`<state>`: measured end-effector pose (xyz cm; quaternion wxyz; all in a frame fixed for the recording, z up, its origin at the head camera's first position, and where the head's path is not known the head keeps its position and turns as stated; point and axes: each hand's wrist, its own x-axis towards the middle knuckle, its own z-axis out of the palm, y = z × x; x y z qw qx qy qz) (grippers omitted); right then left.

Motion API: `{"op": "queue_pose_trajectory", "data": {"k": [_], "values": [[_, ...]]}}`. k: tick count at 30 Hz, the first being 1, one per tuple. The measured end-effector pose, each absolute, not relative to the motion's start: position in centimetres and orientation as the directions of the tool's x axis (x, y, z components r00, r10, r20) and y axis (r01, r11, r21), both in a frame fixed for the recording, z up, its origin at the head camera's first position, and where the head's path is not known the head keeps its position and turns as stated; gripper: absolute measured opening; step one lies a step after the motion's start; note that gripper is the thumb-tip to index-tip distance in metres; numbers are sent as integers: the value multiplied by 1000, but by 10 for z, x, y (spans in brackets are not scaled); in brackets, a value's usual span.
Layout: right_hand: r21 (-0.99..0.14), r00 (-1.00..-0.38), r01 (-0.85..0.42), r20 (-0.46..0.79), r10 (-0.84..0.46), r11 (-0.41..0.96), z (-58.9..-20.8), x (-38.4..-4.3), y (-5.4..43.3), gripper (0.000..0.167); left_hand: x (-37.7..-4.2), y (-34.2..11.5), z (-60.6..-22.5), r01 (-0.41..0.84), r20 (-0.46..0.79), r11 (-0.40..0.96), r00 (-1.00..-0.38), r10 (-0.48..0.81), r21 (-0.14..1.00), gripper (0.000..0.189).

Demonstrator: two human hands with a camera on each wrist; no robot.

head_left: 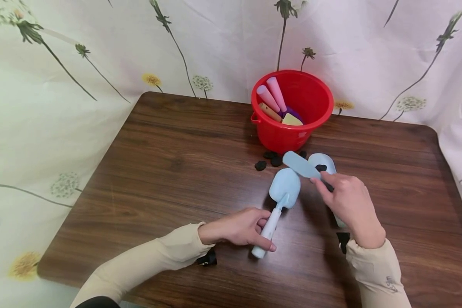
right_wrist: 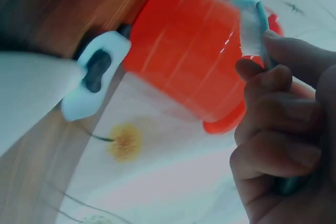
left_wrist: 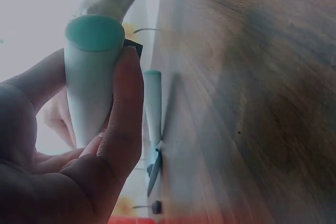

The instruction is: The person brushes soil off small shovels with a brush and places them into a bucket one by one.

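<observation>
In the head view, my left hand (head_left: pixel 240 226) grips the white handle (head_left: pixel 270 231) of a small trowel, its light-blue blade (head_left: pixel 285 186) pointing away. The left wrist view shows the handle's butt (left_wrist: pixel 94 32) between thumb and fingers, held off the table. My right hand (head_left: pixel 348 199) holds a light-blue brush (head_left: pixel 300 163) over the trowel's tip; the right wrist view shows its pale bristles (right_wrist: pixel 252 32), with fingers curled round the handle. Below the right hand lies a second light-blue trowel (head_left: pixel 328 160) with a black stone (head_left: pixel 321 167) in it, its handle partly hidden.
Several black stones (head_left: pixel 260 165) lie at the base of a red bucket (head_left: pixel 281 137) at the back. Two pink handles (head_left: pixel 271 96), a brown handle (head_left: pixel 269 112) and a pale yellow piece (head_left: pixel 291 119) show inside it. A flowered cloth (head_left: pixel 223 47) hangs behind the wooden table (head_left: pixel 158 171).
</observation>
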<state>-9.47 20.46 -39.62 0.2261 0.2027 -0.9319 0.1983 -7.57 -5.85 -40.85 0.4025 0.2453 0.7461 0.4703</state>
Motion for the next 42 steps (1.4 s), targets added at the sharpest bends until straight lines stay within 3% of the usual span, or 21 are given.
{"op": "queue_pose_trajectory", "data": {"k": [9,17,22,28,38,42], "values": [[-507,-849,-371,526,-62,778,-399,-86,214,23,-81,-57,-409,-171,-343,299,-549,762,939,43],[-593,-817,-571,479,-322,567,-404,-79,208,32,-83,-58,-405,-321,-390,246,-543,743,915,46],[-595,-791,-610,490,-366,523,-407,-81,208,36,-83,-61,-401,-357,-388,222,-507,770,907,44],[-598,-803,-592,498,-328,540,-409,-85,213,36,-82,-63,-401,-333,-377,231,-492,784,914,38],[-546,-862,-396,498,-94,738,-404,-87,214,28,-79,-62,-405,-210,-364,298,-469,805,931,37],[-569,-874,-414,466,-137,711,-400,-83,212,27,-80,-60,-407,-205,-377,316,-487,788,926,39]]}}
